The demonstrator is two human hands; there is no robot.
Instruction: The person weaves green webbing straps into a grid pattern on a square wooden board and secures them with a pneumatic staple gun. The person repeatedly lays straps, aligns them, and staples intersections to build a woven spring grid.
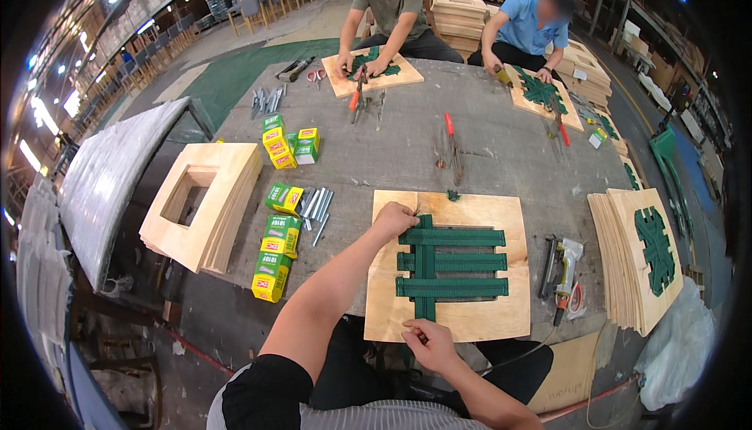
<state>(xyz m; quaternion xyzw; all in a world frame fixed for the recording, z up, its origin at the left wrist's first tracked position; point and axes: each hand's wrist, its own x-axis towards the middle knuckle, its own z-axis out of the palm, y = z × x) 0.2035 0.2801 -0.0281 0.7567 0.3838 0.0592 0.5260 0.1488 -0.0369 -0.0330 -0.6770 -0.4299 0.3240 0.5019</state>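
Note:
A pale plywood frame (509, 316) lies before me, its opening crossed by three horizontal green webbing strips (470, 261). One vertical green webbing strap (424, 277) runs along the left side of the opening, crossing them. At the strap's far end my left hand (394, 218) is closed, fingertips pinched on the webbing. My right hand (432, 345) curls at the frame's near edge, around the strap's near end; its fingers partly hide the grip.
Green-yellow boxes (276, 234) and loose staple strips (316, 204) lie left, beside stacked frames (207, 195). A staple gun (568, 265) and scissors (576, 297) lie right, near another stack (627, 273). Pincers (450, 144) lie ahead. Two people work on frames across the table (376, 148).

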